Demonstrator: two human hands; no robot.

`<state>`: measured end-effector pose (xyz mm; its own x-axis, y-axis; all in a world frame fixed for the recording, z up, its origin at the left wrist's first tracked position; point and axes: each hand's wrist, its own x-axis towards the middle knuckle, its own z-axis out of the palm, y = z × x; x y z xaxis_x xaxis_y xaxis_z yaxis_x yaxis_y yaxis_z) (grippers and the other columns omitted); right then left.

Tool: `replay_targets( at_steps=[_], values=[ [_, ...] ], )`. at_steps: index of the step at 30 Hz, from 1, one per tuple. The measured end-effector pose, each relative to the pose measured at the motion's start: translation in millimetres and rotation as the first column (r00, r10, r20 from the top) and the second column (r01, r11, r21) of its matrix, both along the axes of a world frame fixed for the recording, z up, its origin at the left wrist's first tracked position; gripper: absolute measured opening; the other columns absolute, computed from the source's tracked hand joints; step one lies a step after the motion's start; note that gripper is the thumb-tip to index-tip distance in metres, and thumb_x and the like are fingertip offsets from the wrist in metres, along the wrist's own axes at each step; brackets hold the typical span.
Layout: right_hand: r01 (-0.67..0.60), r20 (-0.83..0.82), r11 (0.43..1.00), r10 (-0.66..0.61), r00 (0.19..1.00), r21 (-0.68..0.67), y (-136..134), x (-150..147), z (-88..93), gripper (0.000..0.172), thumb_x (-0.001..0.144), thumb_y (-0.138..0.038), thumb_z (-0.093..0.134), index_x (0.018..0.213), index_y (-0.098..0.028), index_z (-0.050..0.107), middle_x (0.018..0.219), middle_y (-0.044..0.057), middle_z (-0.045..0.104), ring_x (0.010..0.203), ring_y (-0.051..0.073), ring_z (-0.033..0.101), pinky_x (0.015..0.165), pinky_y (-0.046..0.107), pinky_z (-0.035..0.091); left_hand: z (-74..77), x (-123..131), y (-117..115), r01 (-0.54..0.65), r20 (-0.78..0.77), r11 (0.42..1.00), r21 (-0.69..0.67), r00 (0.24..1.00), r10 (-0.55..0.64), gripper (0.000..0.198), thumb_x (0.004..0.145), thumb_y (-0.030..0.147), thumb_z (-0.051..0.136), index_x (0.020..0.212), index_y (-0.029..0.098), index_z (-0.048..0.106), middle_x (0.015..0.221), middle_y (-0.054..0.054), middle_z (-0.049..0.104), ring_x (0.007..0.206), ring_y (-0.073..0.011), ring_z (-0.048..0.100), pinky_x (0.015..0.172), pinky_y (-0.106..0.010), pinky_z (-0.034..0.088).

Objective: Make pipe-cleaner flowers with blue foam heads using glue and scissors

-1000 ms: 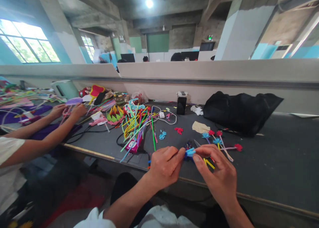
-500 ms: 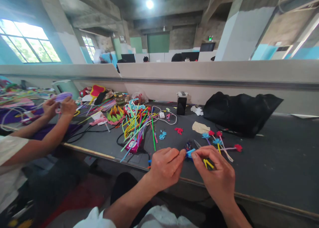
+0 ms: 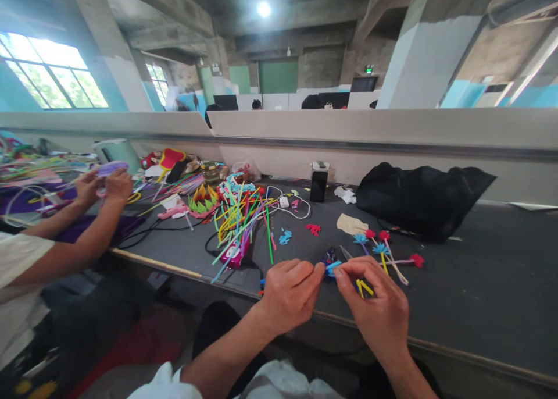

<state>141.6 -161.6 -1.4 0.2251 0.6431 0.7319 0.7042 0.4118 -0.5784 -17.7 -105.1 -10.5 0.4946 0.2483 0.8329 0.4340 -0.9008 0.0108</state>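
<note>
My left hand (image 3: 291,289) and my right hand (image 3: 378,289) face each other over the table's front edge, fingertips pinched. Short light-blue pipe cleaner pieces (image 3: 333,267) show between the fingertips, apparently gripped from both sides. Just behind them, a pointed metal blade (image 3: 346,253) rests on the table beside a dark blue object (image 3: 330,255) that I cannot make out. Yellow pipe cleaner pieces (image 3: 364,287) lie close to my right fingers. Past my right hand, pipe cleaner flowers (image 3: 380,249) with red and blue heads lie on the table.
A pile of coloured pipe cleaners (image 3: 239,218) lies left of centre. Small blue pieces (image 3: 285,237) and red pieces (image 3: 313,230) sit in heaps. A phone (image 3: 319,186) stands upright near a black bag (image 3: 418,201). At left, a co-worker's hands (image 3: 117,185) hold something purple.
My hands stay almost in place, with the right one shifting very slightly left. The whole view has moved a little.
</note>
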Motion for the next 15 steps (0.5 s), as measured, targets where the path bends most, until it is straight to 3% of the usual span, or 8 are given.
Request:
replay_targets(
  at_steps=[9,15],
  values=[
    [-0.007,-0.067,0.996,0.001,0.998,-0.085,-6.8,5.1,7.2,0.013,0.089,-0.030,0.058,0.079,-0.022,0.061,0.080,0.000,0.063,0.074,0.015,0.060,0.070,0.027,0.046,5.0,-1.0,-2.1,-0.024,-0.022,0.998,0.051,0.999,0.025,0.023,0.092,0.015,0.048,0.108,0.010,0.063,0.069,-0.003,0.062,0.058,-0.0133,0.055,0.054,-0.027,0.045],
    [0.003,-0.057,0.998,-0.007,0.998,-0.066,-6.4,2.2,7.1,0.013,0.087,-0.027,0.060,0.075,-0.022,0.059,0.075,-0.002,0.060,0.070,0.012,0.058,0.068,0.024,0.045,3.1,0.8,-2.7,-0.017,-0.023,0.999,0.046,1.000,0.018,0.021,0.091,0.016,0.051,0.106,0.011,0.064,0.068,-0.003,0.062,0.058,-0.0126,0.054,0.053,-0.026,0.044]
  ],
)
